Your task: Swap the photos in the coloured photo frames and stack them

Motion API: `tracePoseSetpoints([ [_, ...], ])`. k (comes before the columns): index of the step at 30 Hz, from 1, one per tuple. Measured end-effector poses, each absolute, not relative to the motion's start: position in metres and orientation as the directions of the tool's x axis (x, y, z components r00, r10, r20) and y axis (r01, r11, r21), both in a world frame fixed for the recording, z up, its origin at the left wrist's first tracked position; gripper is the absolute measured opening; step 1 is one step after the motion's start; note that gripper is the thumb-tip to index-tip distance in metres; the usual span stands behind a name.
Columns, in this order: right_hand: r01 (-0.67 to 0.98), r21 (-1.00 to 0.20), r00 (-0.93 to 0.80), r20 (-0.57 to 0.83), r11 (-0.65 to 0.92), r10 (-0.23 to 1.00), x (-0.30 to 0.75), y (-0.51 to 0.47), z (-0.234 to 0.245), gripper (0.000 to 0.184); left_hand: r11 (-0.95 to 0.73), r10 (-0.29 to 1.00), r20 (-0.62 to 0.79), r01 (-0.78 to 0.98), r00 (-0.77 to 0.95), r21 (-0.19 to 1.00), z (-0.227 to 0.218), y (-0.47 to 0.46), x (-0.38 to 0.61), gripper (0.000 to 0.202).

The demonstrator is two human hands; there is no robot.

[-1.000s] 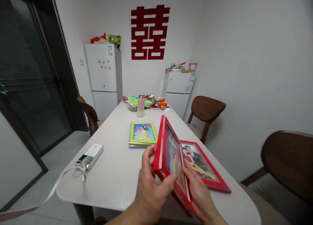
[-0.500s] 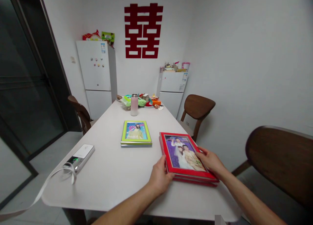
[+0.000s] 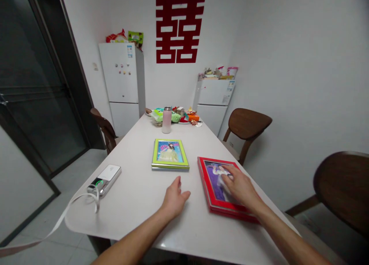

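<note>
Two red photo frames [image 3: 211, 188] lie stacked flat on the white table [image 3: 138, 195], at its right side. My right hand [image 3: 239, 186] rests palm down on the top frame's picture, fingers spread. My left hand [image 3: 174, 197] hovers open just over the bare tabletop to the left of the red stack, holding nothing. A green photo frame [image 3: 170, 159] lies flat a little farther away, beyond my left hand.
A silver power bank [image 3: 105, 179] with a white strap [image 3: 57, 224] lies near the table's left edge. A pink bottle [image 3: 166, 120] and snacks [image 3: 178, 117] sit at the far end. Brown chairs [image 3: 246, 128] stand around; two white fridges [image 3: 123, 86] are at the back wall.
The red frame that I held upright was laid flat onto the other red frame. My left hand then let go and moved left; my right hand now lies on top of the stack.
</note>
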State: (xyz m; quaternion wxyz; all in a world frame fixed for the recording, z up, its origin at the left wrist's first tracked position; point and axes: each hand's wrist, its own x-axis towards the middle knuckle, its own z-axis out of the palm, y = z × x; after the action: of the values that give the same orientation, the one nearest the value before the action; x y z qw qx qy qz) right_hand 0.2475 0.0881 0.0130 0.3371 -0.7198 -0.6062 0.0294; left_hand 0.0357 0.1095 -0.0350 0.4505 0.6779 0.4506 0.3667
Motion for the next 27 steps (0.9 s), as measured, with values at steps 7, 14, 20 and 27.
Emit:
tracePoseSetpoints([
  [7,0.922,-0.334,-0.076,0.339,0.196,0.938,0.136,0.148,-0.003,0.045,-0.214,0.976,0.169,0.436,0.140,0.874,-0.031,0.137,-0.018,0.047],
  [14,0.960,-0.262,-0.024,0.291,0.104,0.957,0.117,0.163,-0.010,0.034,-0.383,0.922,0.325,0.620,0.210,0.685,-0.018,0.127,-0.032,0.048],
  [20,0.942,-0.262,-0.134,0.286,0.212,0.949,0.119,0.113,-0.016,0.036,-0.525,0.850,0.334,0.711,0.408,0.468,-0.010,0.120,-0.031,0.056],
  [27,0.566,-0.824,0.291,0.231,0.028,0.928,0.132,0.090,-0.027,0.055,-0.583,0.813,0.245,0.738,0.529,0.341,-0.014,0.098,-0.020,0.040],
])
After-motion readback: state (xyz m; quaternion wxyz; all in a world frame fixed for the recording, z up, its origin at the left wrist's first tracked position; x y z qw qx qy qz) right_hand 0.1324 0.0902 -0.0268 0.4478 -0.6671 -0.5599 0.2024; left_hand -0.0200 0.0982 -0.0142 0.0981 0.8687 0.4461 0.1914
